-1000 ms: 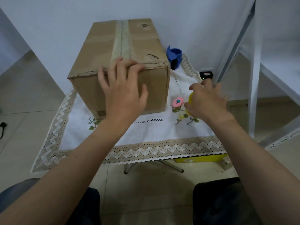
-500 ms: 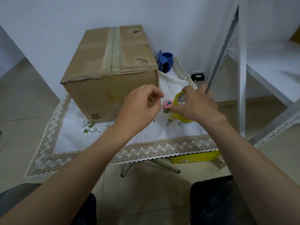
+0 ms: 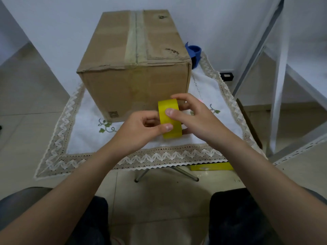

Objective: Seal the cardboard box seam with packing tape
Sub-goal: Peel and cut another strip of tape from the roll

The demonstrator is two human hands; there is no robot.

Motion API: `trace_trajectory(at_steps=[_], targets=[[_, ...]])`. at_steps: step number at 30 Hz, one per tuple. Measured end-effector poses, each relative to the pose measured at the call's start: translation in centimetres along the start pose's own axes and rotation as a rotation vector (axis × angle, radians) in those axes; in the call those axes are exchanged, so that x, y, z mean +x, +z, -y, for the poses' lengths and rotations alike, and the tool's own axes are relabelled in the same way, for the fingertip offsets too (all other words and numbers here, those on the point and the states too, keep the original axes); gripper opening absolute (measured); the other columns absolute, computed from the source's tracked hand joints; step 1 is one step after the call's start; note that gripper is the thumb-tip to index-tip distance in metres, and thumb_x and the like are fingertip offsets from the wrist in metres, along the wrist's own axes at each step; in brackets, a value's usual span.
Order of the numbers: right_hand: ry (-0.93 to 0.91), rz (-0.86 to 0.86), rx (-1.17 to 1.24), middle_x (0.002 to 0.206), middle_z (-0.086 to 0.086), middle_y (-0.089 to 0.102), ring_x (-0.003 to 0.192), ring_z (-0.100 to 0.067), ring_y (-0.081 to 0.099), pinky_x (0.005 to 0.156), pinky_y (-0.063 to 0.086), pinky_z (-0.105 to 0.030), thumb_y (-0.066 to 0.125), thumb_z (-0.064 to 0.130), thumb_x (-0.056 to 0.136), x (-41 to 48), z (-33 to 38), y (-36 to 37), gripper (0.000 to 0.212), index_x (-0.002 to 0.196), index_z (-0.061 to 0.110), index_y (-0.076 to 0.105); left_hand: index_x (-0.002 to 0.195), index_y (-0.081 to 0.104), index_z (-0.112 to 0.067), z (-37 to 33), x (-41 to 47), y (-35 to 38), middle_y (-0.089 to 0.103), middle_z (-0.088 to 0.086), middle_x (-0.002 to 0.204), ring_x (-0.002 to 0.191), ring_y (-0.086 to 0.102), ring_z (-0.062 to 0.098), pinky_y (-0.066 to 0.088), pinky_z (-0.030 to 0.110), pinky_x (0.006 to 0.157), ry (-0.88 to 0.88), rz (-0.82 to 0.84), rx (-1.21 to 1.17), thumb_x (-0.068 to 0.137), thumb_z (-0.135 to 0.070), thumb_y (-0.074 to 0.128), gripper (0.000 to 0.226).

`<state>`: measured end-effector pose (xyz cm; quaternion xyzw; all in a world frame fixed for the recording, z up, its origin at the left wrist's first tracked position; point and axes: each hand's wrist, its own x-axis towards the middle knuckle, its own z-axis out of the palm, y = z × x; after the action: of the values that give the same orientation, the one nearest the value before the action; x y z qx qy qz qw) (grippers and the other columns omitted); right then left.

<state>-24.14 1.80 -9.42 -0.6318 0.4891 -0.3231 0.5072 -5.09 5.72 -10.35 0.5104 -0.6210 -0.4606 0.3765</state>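
A closed brown cardboard box stands on the cloth-covered table, its top seam running away from me under a pale strip of old tape. Just in front of the box's lower right corner, both hands hold a yellow roll of packing tape on edge. My right hand grips the roll with fingers over its top and thumb on its outer face. My left hand holds the roll's left side, thumb pressed on the tape face.
A blue tape dispenser sits behind the box's right side. A white metal frame rises at the right. A yellow flat object lies on the floor under the table edge, and my knees are below.
My left hand left the box top and came down to the roll. My right hand lifted the yellow roll from the cloth and brought it toward the middle, where both hands now hold it.
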Motion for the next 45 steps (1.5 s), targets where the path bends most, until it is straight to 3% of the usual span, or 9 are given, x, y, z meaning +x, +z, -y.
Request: trace_trajectory(at_steps=[6,14,17,20,26,33,36,41,45], targets=[[-0.129,-0.06,-0.127,0.108,0.015,0.071,0.094,-0.009,0.072,0.082,0.065,-0.044,0.076,0.029,0.095,1.3,-1.2,0.6,0.031,0.125,0.027,0.07,0.105,0.08,-0.007,1.8,0.5,-0.1,0.082,0.005,0.095,0.093,0.079,0.019,0.063,0.032,0.088,0.016,-0.135,-0.033,0.093,-0.009,0.074,0.013],[-0.194,-0.086,-0.137,0.093,0.001,0.075,0.073,-0.023,0.073,0.063,0.065,-0.045,0.078,0.021,0.094,2.3,-1.8,1.1,0.013,0.106,0.024,0.075,0.112,0.076,-0.017,2.6,0.8,0.0,0.082,0.002,0.101,0.095,0.079,0.014,0.062,0.029,0.089,-0.081,-0.119,-0.092,0.097,-0.012,0.07,0.017],[-0.195,-0.061,-0.149,0.083,0.001,0.075,0.064,-0.025,0.073,0.06,0.062,-0.04,0.072,0.017,0.097,2.4,-1.6,1.3,0.016,0.113,0.021,0.071,0.111,0.076,-0.019,2.6,0.9,0.1,0.082,0.003,0.101,0.094,0.078,0.012,0.062,0.026,0.086,-0.101,-0.169,-0.151,0.102,-0.019,0.064,0.016],[-0.143,-0.034,-0.163,0.081,0.003,0.076,0.061,-0.011,0.071,0.06,0.062,-0.039,0.07,0.02,0.098,2.4,-1.5,1.4,0.021,0.119,0.022,0.068,0.111,0.077,-0.012,2.6,0.8,0.1,0.082,0.008,0.1,0.097,0.078,0.023,0.062,0.039,0.092,-0.119,-0.161,-0.14,0.1,-0.02,0.067,0.017],[-0.175,-0.02,-0.245,0.079,0.007,0.078,0.07,-0.013,0.074,0.061,0.059,-0.033,0.068,0.021,0.098,1.7,-1.2,1.3,0.013,0.111,0.023,0.066,0.116,0.077,-0.013,2.5,0.8,0.4,0.081,0.01,0.106,0.105,0.076,0.028,0.057,0.051,0.101,-0.173,-0.182,-0.226,0.102,-0.026,0.063,0.023],[-0.096,0.045,-0.308,0.076,0.004,0.077,0.069,-0.017,0.075,0.059,0.064,-0.046,0.065,0.024,0.101,1.3,-0.4,0.4,0.015,0.113,0.022,0.056,0.111,0.078,-0.012,3.0,0.5,0.8,0.082,0.007,0.097,0.097,0.078,0.023,0.063,0.028,0.084,-0.051,-0.19,-0.161,0.096,-0.012,0.072,0.016],[-0.087,0.064,-0.333,0.077,0.004,0.077,0.071,-0.016,0.076,0.059,0.064,-0.048,0.065,0.026,0.102,1.2,-0.4,0.2,0.013,0.11,0.022,0.055,0.097,0.078,-0.015,3.0,0.4,0.9,0.079,-0.002,0.078,0.072,0.073,0.008,0.056,0.018,0.068,-0.017,-0.182,-0.111,0.095,-0.012,0.074,0.006],[-0.086,0.069,-0.35,0.078,-0.002,0.077,0.071,-0.016,0.076,0.059,0.064,-0.051,0.064,0.026,0.103,1.2,-0.4,0.2,0.011,0.108,0.022,0.055,0.102,0.077,-0.006,3.4,0.5,1.2,0.076,0.028,0.094,0.093,0.07,0.052,0.059,0.061,0.084,0.033,-0.22,-0.089,0.094,-0.016,0.076,0.013],[-0.092,0.069,-0.36,0.079,-0.002,0.077,0.071,-0.014,0.076,0.059,0.064,-0.05,0.064,0.026,0.103,1.1,-0.4,0.0,0.01,0.107,0.02,0.057,0.104,0.078,-0.006,3.5,0.4,1.5,0.077,0.026,0.094,0.092,0.072,0.049,0.059,0.063,0.082,0.03,-0.262,-0.069,0.093,-0.017,0.077,0.015]])
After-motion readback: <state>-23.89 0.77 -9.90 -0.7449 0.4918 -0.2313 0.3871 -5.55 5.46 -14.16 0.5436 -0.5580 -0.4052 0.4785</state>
